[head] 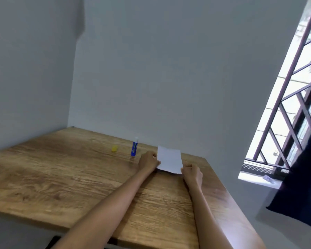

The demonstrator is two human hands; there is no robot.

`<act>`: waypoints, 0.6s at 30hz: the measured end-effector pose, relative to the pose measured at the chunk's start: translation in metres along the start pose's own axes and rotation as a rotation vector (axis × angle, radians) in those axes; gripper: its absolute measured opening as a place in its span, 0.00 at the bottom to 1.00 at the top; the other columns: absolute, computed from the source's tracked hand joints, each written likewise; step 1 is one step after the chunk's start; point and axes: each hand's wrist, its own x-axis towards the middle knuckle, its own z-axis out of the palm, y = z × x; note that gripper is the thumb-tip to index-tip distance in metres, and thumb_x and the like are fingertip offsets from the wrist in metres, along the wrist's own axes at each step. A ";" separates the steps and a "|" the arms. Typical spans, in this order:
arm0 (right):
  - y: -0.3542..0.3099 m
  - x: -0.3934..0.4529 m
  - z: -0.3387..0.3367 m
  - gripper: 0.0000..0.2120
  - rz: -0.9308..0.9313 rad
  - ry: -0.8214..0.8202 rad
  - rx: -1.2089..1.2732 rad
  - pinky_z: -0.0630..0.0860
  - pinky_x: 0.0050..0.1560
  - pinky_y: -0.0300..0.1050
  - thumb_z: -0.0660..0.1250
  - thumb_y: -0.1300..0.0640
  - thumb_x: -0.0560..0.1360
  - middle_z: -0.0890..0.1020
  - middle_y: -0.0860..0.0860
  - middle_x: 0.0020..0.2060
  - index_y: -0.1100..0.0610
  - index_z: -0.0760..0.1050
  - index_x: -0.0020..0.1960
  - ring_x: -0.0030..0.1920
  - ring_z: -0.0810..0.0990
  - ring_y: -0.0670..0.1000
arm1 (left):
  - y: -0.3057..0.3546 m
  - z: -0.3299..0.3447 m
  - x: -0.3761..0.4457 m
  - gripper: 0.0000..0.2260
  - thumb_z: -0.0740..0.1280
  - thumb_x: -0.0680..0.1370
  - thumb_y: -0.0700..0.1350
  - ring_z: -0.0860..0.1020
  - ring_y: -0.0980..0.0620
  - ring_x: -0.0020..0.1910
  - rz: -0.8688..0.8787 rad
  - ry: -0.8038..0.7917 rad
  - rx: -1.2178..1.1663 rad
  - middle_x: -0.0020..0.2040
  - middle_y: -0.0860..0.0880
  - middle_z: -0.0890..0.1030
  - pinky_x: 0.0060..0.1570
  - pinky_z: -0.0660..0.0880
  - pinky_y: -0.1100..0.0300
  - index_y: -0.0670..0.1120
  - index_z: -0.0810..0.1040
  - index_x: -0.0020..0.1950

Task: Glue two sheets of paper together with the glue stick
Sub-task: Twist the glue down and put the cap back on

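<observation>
Nearest, two bare forearms reach across the wooden worktop (65, 178) toward its far right part. The right hand (191, 172) pinches the near right corner of the paper (169, 159), fingers curled on it; the left hand (148, 161) grips the paper's left edge the same way. The paper looks like a single white piece, lifted or tilted off the worktop; whether it is two sheets already laid together cannot be told. Just beyond the left hand the glue stick (134, 146) stands upright with its yellow cap (114, 148) off, lying to its left. This looks like the joining step: squaring the edges. Next would likely be laying the paper flat and pressing it down.
</observation>
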 end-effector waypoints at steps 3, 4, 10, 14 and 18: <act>0.000 0.007 0.005 0.07 -0.007 -0.015 -0.148 0.66 0.38 0.44 0.57 0.66 0.72 0.78 0.55 0.41 0.60 0.72 0.38 0.41 0.73 0.55 | -0.004 0.008 0.003 0.11 0.69 0.73 0.44 0.78 0.47 0.56 0.010 -0.039 0.112 0.55 0.45 0.81 0.51 0.73 0.57 0.43 0.79 0.54; -0.001 0.006 0.007 0.09 -0.023 -0.004 -0.197 0.65 0.36 0.45 0.56 0.67 0.71 0.76 0.54 0.36 0.60 0.69 0.34 0.39 0.72 0.55 | -0.004 0.008 0.004 0.11 0.69 0.73 0.45 0.78 0.47 0.56 0.022 -0.053 0.164 0.55 0.46 0.81 0.51 0.73 0.56 0.44 0.79 0.54; -0.002 0.000 0.007 0.18 -0.087 0.048 -0.326 0.62 0.37 0.45 0.54 0.71 0.71 0.69 0.53 0.34 0.56 0.57 0.27 0.38 0.68 0.54 | -0.003 0.005 0.000 0.10 0.65 0.76 0.48 0.79 0.46 0.53 0.066 -0.074 0.325 0.52 0.46 0.82 0.47 0.73 0.56 0.43 0.82 0.50; -0.011 -0.007 0.006 0.12 -0.120 0.078 -0.223 0.65 0.44 0.45 0.54 0.68 0.74 0.75 0.57 0.50 0.59 0.75 0.42 0.45 0.72 0.57 | -0.004 -0.016 -0.003 0.13 0.60 0.79 0.46 0.80 0.45 0.53 0.082 0.004 0.204 0.51 0.45 0.83 0.47 0.73 0.56 0.42 0.82 0.50; -0.031 -0.013 0.023 0.16 -0.296 -0.043 -0.179 0.69 0.52 0.43 0.58 0.63 0.77 0.73 0.55 0.62 0.58 0.73 0.63 0.57 0.75 0.55 | -0.023 -0.058 0.004 0.10 0.62 0.78 0.46 0.80 0.46 0.50 0.134 0.233 0.135 0.48 0.46 0.83 0.44 0.73 0.56 0.44 0.81 0.48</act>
